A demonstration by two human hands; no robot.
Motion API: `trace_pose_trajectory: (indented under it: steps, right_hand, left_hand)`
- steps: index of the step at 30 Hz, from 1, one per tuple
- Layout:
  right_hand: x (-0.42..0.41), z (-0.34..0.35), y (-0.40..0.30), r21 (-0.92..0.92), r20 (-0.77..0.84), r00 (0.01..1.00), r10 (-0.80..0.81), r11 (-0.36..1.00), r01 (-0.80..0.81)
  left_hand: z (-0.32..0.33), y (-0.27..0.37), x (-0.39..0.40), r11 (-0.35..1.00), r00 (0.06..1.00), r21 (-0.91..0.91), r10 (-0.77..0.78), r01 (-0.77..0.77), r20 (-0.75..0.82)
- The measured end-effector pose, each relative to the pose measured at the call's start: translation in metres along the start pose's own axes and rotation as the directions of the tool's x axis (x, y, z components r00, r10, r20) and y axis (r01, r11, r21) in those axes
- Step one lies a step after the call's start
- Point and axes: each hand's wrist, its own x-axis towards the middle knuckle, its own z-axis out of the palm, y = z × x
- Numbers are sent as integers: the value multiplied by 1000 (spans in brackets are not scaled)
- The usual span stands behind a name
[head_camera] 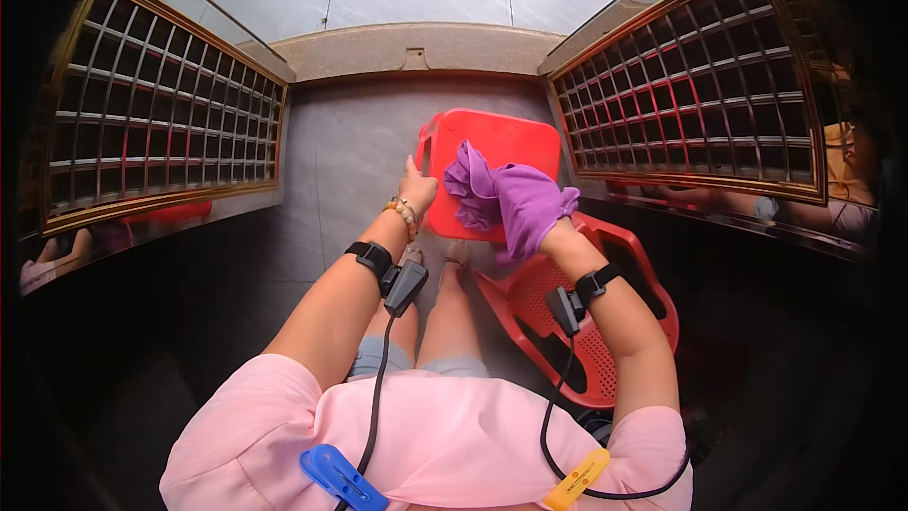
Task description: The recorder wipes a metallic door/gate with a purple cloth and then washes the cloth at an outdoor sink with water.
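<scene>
A purple cloth (525,202) is draped over my right hand (543,209), which lies hidden beneath it; part of the cloth hangs bunched over the seat of a red plastic stool (496,135). The cloth hides whether the fingers grip it. My left hand (418,188) is at the stool's left edge, by its raised red side part, with one finger extended forward. Whether it touches the stool cannot be told. A beaded bracelet is around the left wrist. Both forearms carry a strapped dark device with a cable.
A red plastic chair (596,341) with a perforated surface is beneath my right forearm. Door leaves with metal grilles stand at left (170,106) and right (695,85). Beyond the stool runs a raised stone threshold (340,53). My feet are close behind the stool.
</scene>
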Motion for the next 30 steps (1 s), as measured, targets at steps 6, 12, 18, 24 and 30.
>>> trace_pose_trajectory:
  steps: [6, 12, 18, 24, 30]
  right_hand:
    - [60, 181, -6, 353, -370, 928, 37, 930, 104]
    - [164, 173, 8, 289, -549, 835, 34, 945, 151]
    - [182, 164, 77, 268, -320, 934, 157, 961, -70]
    - [127, 189, 182, 862, -429, 748, 507, 478, 170]
    - [40, 222, 150, 584, -355, 793, 496, 780, -226]
  left_hand:
    - [26, -113, 31, 948, 939, -157, -233, 277, 251]
    - [41, -123, 16, 974, 976, -169, -117, 149, 184]
    - [59, -106, 25, 999, 999, 37, -14, 13, 38]
    - [67, -105, 31, 999, 998, -18, 32, -31, 61]
    - [59, -100, 26, 993, 993, -102, 65, -55, 97]
